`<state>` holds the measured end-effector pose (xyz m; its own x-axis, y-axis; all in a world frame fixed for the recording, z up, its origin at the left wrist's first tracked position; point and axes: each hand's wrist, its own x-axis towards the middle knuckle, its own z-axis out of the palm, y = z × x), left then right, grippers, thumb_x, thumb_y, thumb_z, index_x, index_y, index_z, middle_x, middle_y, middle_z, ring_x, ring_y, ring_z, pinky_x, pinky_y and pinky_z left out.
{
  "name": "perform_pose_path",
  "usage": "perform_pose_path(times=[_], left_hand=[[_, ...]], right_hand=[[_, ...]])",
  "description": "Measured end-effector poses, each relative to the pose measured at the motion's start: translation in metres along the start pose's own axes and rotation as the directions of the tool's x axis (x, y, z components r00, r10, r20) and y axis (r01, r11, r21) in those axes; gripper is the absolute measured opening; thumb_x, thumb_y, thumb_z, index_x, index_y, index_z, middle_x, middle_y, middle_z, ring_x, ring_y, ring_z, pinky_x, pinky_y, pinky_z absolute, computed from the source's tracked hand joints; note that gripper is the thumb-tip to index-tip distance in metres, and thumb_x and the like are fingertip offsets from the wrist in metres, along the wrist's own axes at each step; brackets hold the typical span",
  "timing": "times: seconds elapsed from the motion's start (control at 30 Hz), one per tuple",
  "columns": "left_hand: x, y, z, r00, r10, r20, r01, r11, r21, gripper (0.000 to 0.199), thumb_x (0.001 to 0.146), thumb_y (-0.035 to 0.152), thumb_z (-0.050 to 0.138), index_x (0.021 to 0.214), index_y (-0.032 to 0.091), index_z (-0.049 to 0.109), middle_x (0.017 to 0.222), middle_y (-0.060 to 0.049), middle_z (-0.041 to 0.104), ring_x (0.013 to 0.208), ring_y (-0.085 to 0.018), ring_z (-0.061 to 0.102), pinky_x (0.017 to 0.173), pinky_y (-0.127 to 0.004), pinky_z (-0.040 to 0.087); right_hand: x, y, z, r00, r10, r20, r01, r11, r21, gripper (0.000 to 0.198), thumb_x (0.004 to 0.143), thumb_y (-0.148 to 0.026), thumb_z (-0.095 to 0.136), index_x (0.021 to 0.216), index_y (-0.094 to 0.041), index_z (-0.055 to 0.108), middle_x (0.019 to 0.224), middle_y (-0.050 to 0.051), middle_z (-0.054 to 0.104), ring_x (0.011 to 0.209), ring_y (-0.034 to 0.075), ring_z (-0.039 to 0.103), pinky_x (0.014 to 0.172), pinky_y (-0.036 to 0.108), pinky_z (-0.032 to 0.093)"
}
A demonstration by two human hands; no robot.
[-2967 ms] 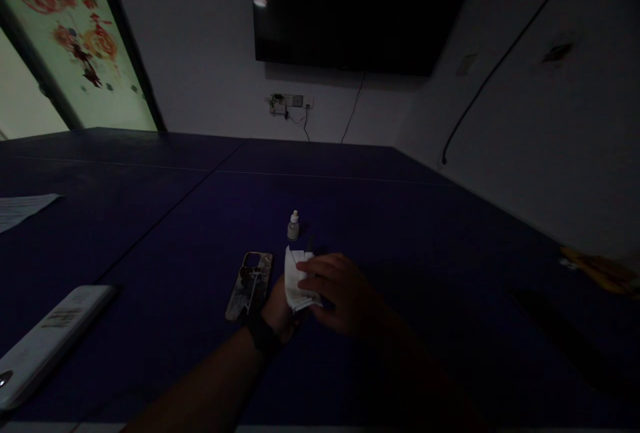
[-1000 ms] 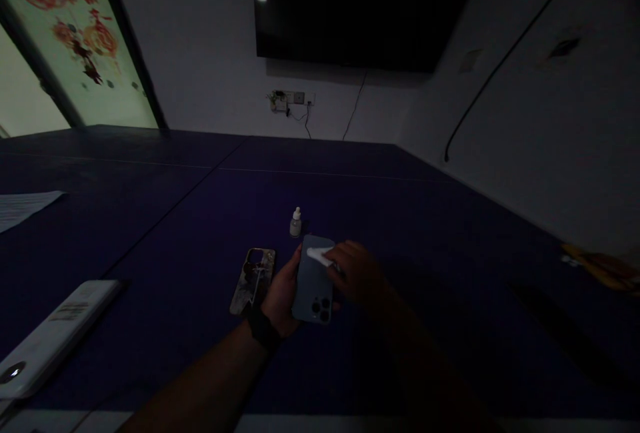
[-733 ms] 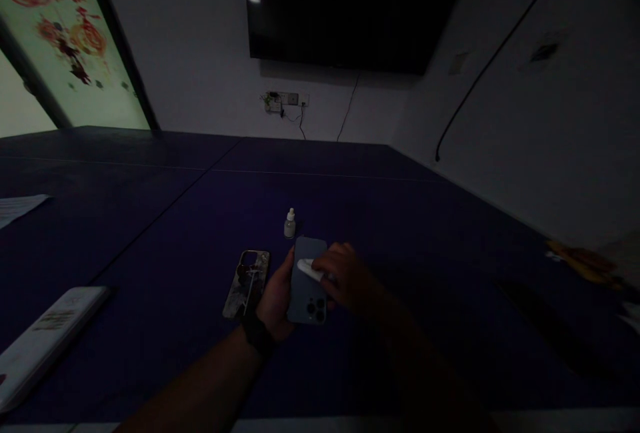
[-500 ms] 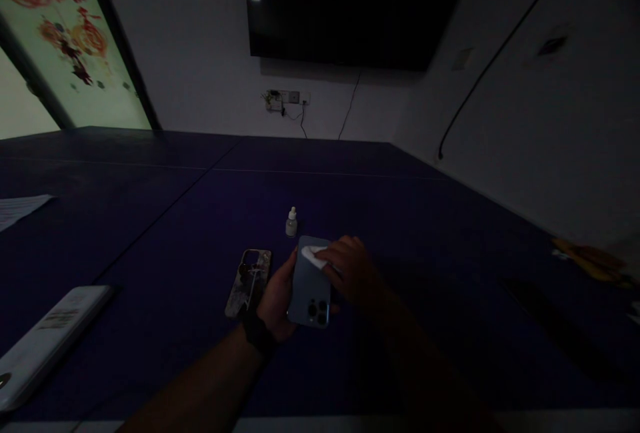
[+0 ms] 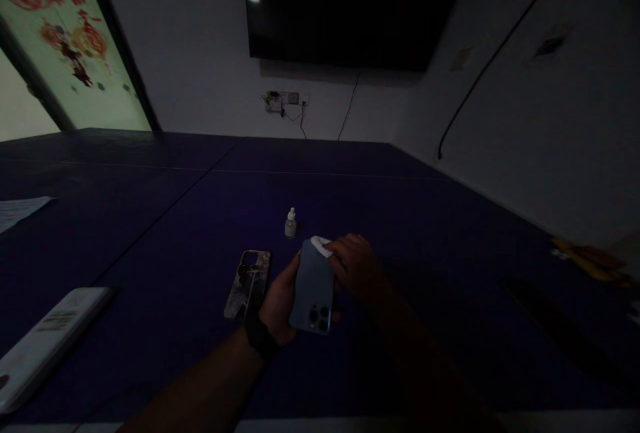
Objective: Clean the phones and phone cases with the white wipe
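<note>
A blue smartphone lies back up in my left hand, its cameras at the end nearer me. The left fingers wrap around its edges, and a dark band circles that wrist. My right hand pinches a folded white wipe against the far end of the phone's back. Just left of my left hand, a patterned phone case rests on the table. Beyond the phone stands a small dropper bottle with a white top.
On the blue table a long white device lies at the left, with a paper sheet farther back. A dark flat object and a yellowish cloth are at the right. A large screen hangs on the wall.
The right hand and the wipe have slid toward the far right corner of the phone. The phone has shifted slightly toward me in the left hand.
</note>
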<state>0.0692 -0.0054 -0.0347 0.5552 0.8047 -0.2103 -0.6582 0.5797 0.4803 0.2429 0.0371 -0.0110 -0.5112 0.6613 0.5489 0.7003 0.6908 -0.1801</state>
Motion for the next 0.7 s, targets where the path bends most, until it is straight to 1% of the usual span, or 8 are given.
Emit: perform_pose_path(times=[0.1, 0.2, 0.27, 0.4, 0.47, 0.53, 0.6, 0.7], left_hand=[[0.002, -0.002, -0.001, 1.0, 0.018, 0.002, -0.018, 0.999, -0.033, 0.048, 0.1, 0.052, 0.051, 0.129, 0.015, 0.062, 0.1, -0.012, 0.073, 0.087, -0.025, 0.071, 0.078, -0.038, 0.057], [0.006, -0.001, -0.005, 0.994, 0.097, -0.039, -0.1, 0.993, -0.066, 0.045, 0.1, 0.049, 0.052, 0.118, 0.01, 0.067, 0.098, -0.012, 0.073, 0.081, -0.023, 0.071, 0.076, -0.035, 0.057], [0.008, 0.001, -0.007, 0.99, 0.128, -0.062, -0.132, 0.989, -0.065, 0.046, 0.1, 0.049, 0.051, 0.116, 0.009, 0.067, 0.098, -0.013, 0.073, 0.081, -0.023, 0.071, 0.076, -0.034, 0.057], [0.004, 0.001, -0.004, 0.997, 0.057, -0.046, -0.058, 0.998, -0.021, 0.049, 0.1, 0.053, 0.05, 0.127, 0.015, 0.064, 0.103, -0.012, 0.073, 0.089, -0.025, 0.071, 0.08, -0.039, 0.057], [0.001, -0.001, -0.003, 1.0, 0.005, -0.013, -0.005, 1.0, 0.003, 0.048, 0.1, 0.053, 0.05, 0.128, 0.016, 0.063, 0.104, -0.013, 0.073, 0.092, -0.026, 0.071, 0.081, -0.041, 0.057], [0.0, -0.003, -0.002, 1.0, -0.02, 0.001, 0.02, 1.0, 0.009, 0.047, 0.099, 0.052, 0.052, 0.125, 0.015, 0.064, 0.103, -0.013, 0.073, 0.091, -0.027, 0.071, 0.081, -0.041, 0.057], [0.003, -0.005, -0.004, 1.0, -0.024, -0.017, 0.023, 1.0, -0.01, 0.041, 0.099, 0.048, 0.055, 0.12, 0.015, 0.066, 0.099, -0.011, 0.073, 0.089, -0.025, 0.071, 0.081, -0.039, 0.057], [0.008, -0.006, -0.006, 0.997, 0.039, -0.073, -0.045, 0.995, -0.087, 0.028, 0.098, 0.039, 0.057, 0.104, 0.013, 0.068, 0.087, -0.007, 0.071, 0.079, -0.021, 0.07, 0.081, -0.034, 0.055]], right_hand=[[-0.001, -0.001, -0.002, 0.992, -0.071, 0.103, 0.062, 0.995, 0.08, 0.018, 0.091, -0.01, 0.062, 0.104, -0.016, 0.072, 0.095, 0.007, 0.075, 0.089, 0.023, 0.06, 0.08, 0.036, 0.038], [-0.005, -0.012, -0.002, 0.931, -0.24, 0.276, 0.174, 0.955, 0.24, 0.02, 0.088, -0.013, 0.069, 0.104, -0.023, 0.073, 0.099, 0.003, 0.076, 0.095, 0.021, 0.062, 0.082, 0.034, 0.038], [-0.007, -0.015, -0.002, 0.925, -0.26, 0.276, 0.177, 0.94, 0.293, 0.021, 0.087, -0.011, 0.07, 0.103, -0.024, 0.073, 0.102, 0.002, 0.076, 0.098, 0.021, 0.063, 0.084, 0.034, 0.039], [-0.004, -0.006, 0.002, 0.999, -0.015, 0.046, 0.004, 0.97, 0.243, 0.018, 0.088, -0.009, 0.061, 0.099, -0.02, 0.071, 0.092, 0.005, 0.075, 0.085, 0.02, 0.064, 0.076, 0.032, 0.043], [-0.001, -0.002, 0.006, 0.984, 0.162, -0.076, -0.145, 0.969, 0.198, 0.018, 0.089, -0.01, 0.058, 0.098, -0.02, 0.069, 0.083, 0.004, 0.072, 0.076, 0.018, 0.064, 0.071, 0.03, 0.045], [0.001, -0.003, 0.01, 0.968, 0.224, -0.117, -0.207, 0.968, 0.139, 0.019, 0.089, -0.011, 0.057, 0.099, -0.02, 0.069, 0.084, 0.004, 0.073, 0.076, 0.019, 0.066, 0.072, 0.031, 0.047], [0.002, -0.01, 0.012, 0.985, 0.15, -0.081, -0.143, 0.986, 0.086, 0.02, 0.09, -0.012, 0.056, 0.102, -0.02, 0.07, 0.09, 0.006, 0.075, 0.082, 0.021, 0.068, 0.076, 0.033, 0.048], [0.001, -0.023, 0.014, 0.992, -0.114, 0.046, 0.107, 0.987, 0.122, 0.019, 0.093, -0.014, 0.058, 0.106, -0.02, 0.07, 0.101, 0.008, 0.077, 0.092, 0.022, 0.069, 0.083, 0.035, 0.048]])
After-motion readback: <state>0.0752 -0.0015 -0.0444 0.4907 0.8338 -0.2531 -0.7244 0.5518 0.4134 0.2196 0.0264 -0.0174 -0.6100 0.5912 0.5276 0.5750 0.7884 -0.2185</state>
